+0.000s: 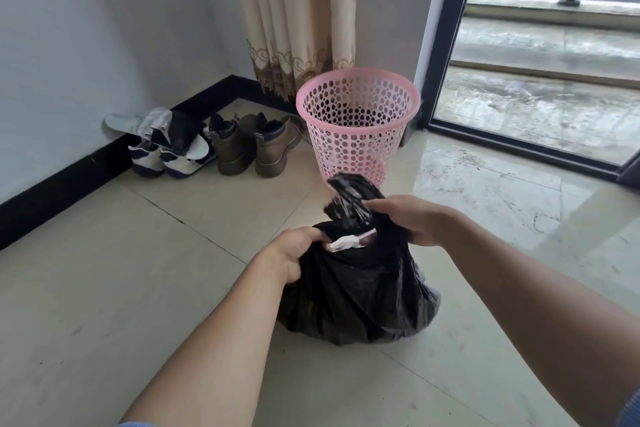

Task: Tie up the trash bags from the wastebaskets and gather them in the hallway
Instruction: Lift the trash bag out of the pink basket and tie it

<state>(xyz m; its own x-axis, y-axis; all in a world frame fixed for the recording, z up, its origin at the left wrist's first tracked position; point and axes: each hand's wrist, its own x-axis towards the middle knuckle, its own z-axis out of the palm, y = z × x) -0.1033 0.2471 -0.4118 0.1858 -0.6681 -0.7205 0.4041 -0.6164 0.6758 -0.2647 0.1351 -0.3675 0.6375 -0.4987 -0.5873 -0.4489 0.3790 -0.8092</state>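
Observation:
A full black trash bag stands on the tiled floor in front of me. Its mouth is partly gathered, and a bit of white rubbish shows in the gap. My left hand grips the bag's rim on the left side. My right hand pinches a bunched, twisted strip of the bag's top edge, which sticks up and looks blurred. Just behind the bag stands a pink perforated wastebasket with no liner in it.
Brown boots, white sneakers and slippers line the left wall by the black baseboard. A beige curtain hangs in the corner. A sliding glass door at the right opens onto a wet balcony.

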